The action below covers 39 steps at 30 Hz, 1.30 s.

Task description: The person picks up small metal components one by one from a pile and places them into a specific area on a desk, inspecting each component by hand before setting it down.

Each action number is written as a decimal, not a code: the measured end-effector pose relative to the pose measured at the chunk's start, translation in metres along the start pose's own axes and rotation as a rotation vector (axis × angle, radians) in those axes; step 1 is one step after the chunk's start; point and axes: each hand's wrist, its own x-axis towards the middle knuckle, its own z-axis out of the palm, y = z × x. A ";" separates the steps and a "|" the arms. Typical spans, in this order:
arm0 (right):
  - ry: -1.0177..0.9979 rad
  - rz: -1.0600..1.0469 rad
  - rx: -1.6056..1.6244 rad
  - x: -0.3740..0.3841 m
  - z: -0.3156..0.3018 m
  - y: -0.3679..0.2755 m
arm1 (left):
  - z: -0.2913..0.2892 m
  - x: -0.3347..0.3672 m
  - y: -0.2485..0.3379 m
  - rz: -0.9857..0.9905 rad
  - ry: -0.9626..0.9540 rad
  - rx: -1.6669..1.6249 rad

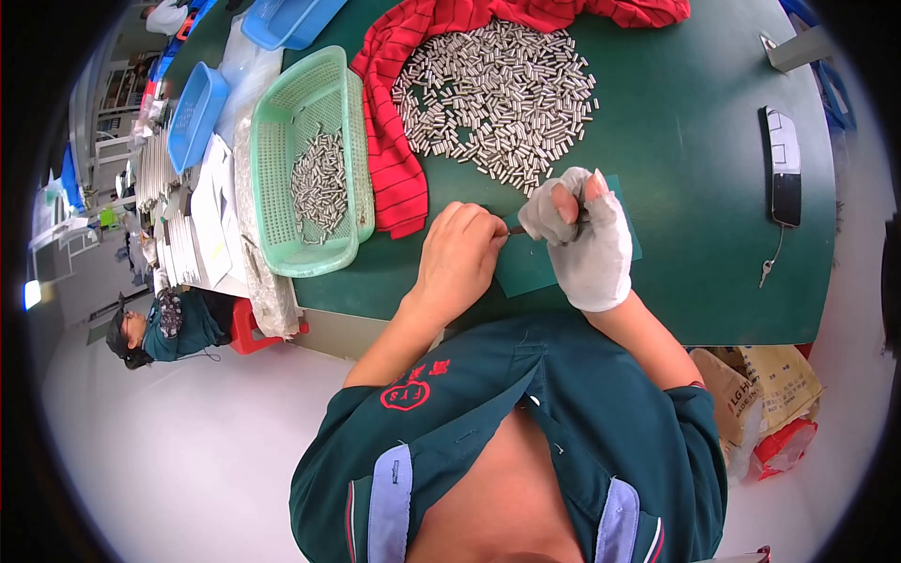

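Note:
My left hand (460,246) is bare, its fingers pinched together at the near side of the table. From its fingertips a short, thin dark piece (515,230) shows, reaching toward my right hand; its kind is too small to tell. My right hand (593,251) wears a white glove with bare fingertips and is curled closed just to the right; what it grips is hidden. Beneath the hands lies a flat green sheet (528,272). Beyond them, a wide heap of small silvery metal cylinders (497,89) is spread on the table.
A red striped cloth (394,178) curves round the heap's left and far sides. Left of it stands a pale green basket (272,220) holding more cylinders. Blue trays (199,117) lie farther left. A phone (782,169) and a key (767,272) are at right. Another person (183,324) sits far left.

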 end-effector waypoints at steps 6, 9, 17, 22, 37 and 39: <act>0.003 0.020 -0.032 0.000 0.000 -0.001 | 0.000 0.001 0.000 0.014 0.011 0.002; 0.017 0.039 -0.048 0.000 0.001 0.000 | 0.000 0.000 0.001 0.020 0.010 -0.005; 0.058 0.051 -0.082 0.000 0.000 0.009 | 0.011 -0.007 0.000 0.020 0.128 0.009; 0.123 -0.019 -0.155 -0.001 0.007 0.008 | 0.016 -0.006 0.003 0.010 0.142 -0.007; -0.006 0.002 -0.334 0.000 0.011 0.003 | -0.012 -0.011 -0.005 -0.068 0.248 -0.357; 0.011 0.082 -0.569 -0.007 0.011 0.001 | -0.022 -0.014 -0.006 -0.065 0.239 -0.584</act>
